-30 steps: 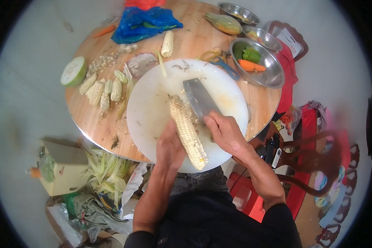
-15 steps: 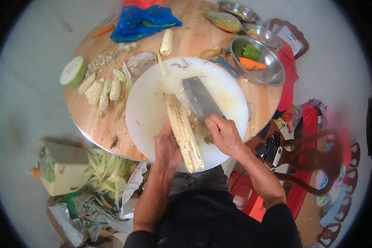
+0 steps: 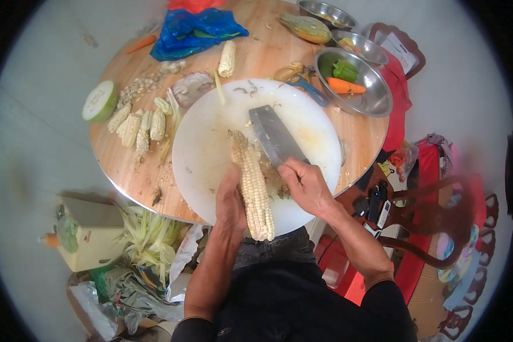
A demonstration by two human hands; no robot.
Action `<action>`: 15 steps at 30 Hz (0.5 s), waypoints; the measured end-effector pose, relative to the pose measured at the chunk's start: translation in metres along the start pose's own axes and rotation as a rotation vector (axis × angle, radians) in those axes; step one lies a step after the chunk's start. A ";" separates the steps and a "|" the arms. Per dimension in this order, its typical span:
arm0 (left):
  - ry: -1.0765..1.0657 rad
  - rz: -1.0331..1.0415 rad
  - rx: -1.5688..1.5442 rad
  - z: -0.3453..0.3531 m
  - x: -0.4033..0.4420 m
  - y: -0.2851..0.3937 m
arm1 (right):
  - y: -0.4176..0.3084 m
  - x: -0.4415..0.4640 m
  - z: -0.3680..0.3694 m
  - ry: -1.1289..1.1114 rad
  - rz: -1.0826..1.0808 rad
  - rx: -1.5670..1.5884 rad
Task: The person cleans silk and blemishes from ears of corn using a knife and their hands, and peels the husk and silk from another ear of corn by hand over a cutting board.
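Note:
My left hand is closed round a long pale ear of corn, tilted over the near part of a round white cutting board. In my right hand is a cleaver, its broad blade pointing away from me, just right of the corn's upper end. Some brown scraps lie on the board beneath my hands, partly hidden. Cut pieces of corn are grouped left of the board, and another corn piece stands beyond it.
Around the board are a halved green gourd, a blue plastic bag, scissors and a steel bowl with a carrot and green pepper. Corn husks lie below the table at left. A wooden chair stands at right.
The ear of corn has turned a little in my left hand, and its lower end has shifted slightly left. The cleaver stays in my right hand, nearly still.

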State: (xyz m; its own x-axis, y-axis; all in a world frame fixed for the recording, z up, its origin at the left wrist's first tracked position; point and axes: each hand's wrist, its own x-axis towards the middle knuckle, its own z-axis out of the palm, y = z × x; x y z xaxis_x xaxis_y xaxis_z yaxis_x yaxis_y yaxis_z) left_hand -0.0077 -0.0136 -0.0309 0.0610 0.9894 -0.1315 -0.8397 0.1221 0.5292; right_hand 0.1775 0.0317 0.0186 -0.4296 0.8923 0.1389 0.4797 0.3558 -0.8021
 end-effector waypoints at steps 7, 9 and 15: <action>0.020 0.054 0.043 0.028 -0.005 0.008 | -0.043 0.004 -0.009 -0.149 0.047 -0.068; -0.002 0.065 0.057 0.032 -0.006 0.008 | -0.035 0.008 -0.003 -0.159 0.018 -0.125; 0.068 0.018 0.052 0.017 -0.004 0.007 | -0.005 0.006 -0.003 -0.118 -0.075 -0.003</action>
State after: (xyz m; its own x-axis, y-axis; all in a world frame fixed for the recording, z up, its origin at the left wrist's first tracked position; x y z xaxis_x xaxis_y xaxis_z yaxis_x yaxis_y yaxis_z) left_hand -0.0049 -0.0157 -0.0119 0.0081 0.9840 -0.1777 -0.8111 0.1104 0.5745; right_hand 0.1747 0.0364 0.0250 -0.5515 0.8242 0.1289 0.4452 0.4214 -0.7900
